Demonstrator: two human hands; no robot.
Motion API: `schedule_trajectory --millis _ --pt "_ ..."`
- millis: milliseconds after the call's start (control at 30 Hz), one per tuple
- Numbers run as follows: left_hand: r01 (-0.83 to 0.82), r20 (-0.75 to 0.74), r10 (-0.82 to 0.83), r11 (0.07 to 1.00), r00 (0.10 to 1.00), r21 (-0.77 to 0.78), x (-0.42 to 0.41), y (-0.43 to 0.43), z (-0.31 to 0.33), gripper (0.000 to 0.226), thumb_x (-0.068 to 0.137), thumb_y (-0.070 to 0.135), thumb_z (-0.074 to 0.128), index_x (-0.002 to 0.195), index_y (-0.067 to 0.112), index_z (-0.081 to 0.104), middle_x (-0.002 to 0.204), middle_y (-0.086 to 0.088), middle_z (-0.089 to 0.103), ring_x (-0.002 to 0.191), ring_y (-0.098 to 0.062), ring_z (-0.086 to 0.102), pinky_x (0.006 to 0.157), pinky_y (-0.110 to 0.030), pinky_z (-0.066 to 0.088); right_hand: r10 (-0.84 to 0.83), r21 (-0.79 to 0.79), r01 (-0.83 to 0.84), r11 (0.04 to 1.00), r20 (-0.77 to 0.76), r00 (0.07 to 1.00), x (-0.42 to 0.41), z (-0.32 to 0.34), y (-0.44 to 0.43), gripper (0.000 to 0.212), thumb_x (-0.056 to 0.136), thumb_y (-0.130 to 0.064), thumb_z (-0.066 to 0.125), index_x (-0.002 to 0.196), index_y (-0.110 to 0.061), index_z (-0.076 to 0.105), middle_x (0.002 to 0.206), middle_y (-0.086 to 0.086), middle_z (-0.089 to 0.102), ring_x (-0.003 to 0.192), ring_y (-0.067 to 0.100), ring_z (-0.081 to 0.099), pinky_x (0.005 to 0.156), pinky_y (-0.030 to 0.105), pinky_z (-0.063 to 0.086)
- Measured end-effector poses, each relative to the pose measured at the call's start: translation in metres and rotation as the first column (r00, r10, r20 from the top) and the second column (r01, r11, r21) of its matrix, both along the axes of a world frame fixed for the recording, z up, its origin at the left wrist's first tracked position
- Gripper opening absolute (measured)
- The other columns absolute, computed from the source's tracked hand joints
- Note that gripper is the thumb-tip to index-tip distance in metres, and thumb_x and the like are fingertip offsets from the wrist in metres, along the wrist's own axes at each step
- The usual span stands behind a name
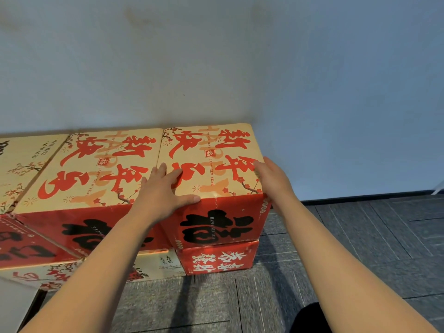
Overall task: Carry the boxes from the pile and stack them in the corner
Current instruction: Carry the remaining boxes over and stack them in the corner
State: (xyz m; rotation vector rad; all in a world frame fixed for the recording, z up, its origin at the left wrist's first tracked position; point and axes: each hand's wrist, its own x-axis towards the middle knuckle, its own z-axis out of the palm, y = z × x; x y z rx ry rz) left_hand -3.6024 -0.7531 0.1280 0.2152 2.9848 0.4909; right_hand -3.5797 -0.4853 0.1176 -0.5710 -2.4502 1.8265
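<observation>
Now the end carton sits against the wall. Our left grip lies flat on its lid and our right grip presses its side, fingers straight. Stiff, glossy, probably slippery: better held by the lower edges.

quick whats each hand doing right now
Left hand: open, flat on top of the red and cream printed cardboard box.
Right hand: open, pressing that box's right edge.
</observation>
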Motion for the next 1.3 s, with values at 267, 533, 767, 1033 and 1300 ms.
schedule_trajectory --millis 267,533,767,1033,1300 --pt "0.001 0.013 -0.001 1.0 1.0 -0.005 0.0 0.0 0.001 0.105 0.074 0.075 0.065 0.16 0.03 0.026 0.17 -0.009 0.01 0.157 -0.033 0.003 0.124 -0.059 0.009 0.032 0.011 -0.032 0.999 0.026 0.999 0.001 0.002 0.001 0.035 0.106 -0.051 0.045 0.128 -0.025 0.054 0.129 0.0 0.071 0.105 0.015 0.072 0.073 0.032 0.054" --pt "0.005 0.025 -0.005 1.0 1.0 0.008 -0.002 0.0 0.004 0.106 0.073 0.074 0.067 0.16 0.03 0.026 0.17 -0.008 0.01 0.157 -0.033 0.003 0.124 -0.059 0.007 -0.009 0.007 0.009 1.0 0.013 1.0 0.0 0.003 -0.001 0.044 0.107 -0.05 0.047 0.14 -0.022 0.054 0.135 -0.001 0.068 0.107 0.013 0.071 0.079 0.033 0.057" --pt "0.006 0.04 -0.007 1.0 0.999 0.008 -0.001 0.003 0.006 0.104 0.074 0.073 0.067 0.159 0.031 0.026 0.171 -0.007 0.008 0.157 -0.032 0.001 0.124 -0.06 0.006 0.023 0.017 -0.024 1.0 0.058 0.998 0.003 0.006 0.0 0.033 0.106 -0.05 0.045 0.122 -0.026 0.062 0.112 -0.005 0.076 0.103 0.019 0.073 0.086 0.042 0.058" --pt "-0.071 -0.017 0.073 0.991 0.997 0.109 0.003 0.004 0.017 0.078 0.085 0.072 0.056 0.151 0.031 0.047 0.166 -0.007 0.027 0.15 -0.031 0.028 0.119 -0.053 0.029 -0.002 0.069 0.0 0.998 0.028 1.0 0.008 0.011 -0.001 0.036 0.106 -0.046 0.045 0.129 -0.025 0.062 0.114 -0.005 0.074 0.102 0.016 0.07 0.073 0.033 0.05" --pt "-0.112 -0.004 0.12 0.935 0.993 0.336 0.026 0.017 0.088 0.046 0.099 0.044 0.056 0.137 0.018 0.06 0.153 -0.005 0.047 0.132 -0.017 0.051 0.106 -0.038 0.038 -0.059 0.115 0.046 0.992 0.113 0.992 0.028 0.066 -0.007 0.072 0.105 -0.042 0.057 0.165 -0.025 0.023 0.168 0.002 0.036 0.148 0.024 0.042 0.109 0.041 0.042"
